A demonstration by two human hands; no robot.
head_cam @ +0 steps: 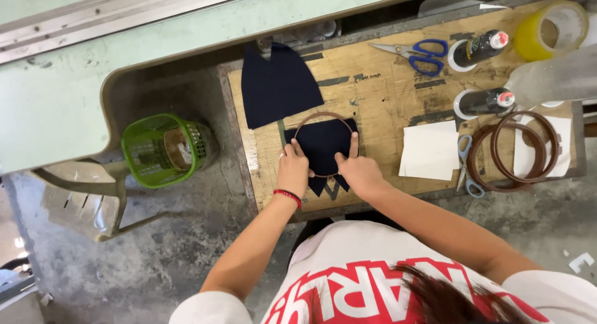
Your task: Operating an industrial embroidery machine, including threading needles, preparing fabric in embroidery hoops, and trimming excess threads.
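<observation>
**Both hands pressing on hoop and cloth**

Left hand (292, 170) flat on the dark cloth (323, 147), fingers spread at the near left edge of the hoop (323, 143), gripping nothing. Right hand (357, 170) beside it, fingers pressing the hoop's near right rim. Beyond the hands, a second dark piece (277, 84). Right of the right hand, white paper (430, 150), spare hoops (516, 151); farther, scissors (416, 53) and tape roll (550, 28).

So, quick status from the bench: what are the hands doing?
Left hand and right hand both pressing brown hoop onto dark fabric piece. Second fabric piece lies just behind. Nothing in the way.
</observation>
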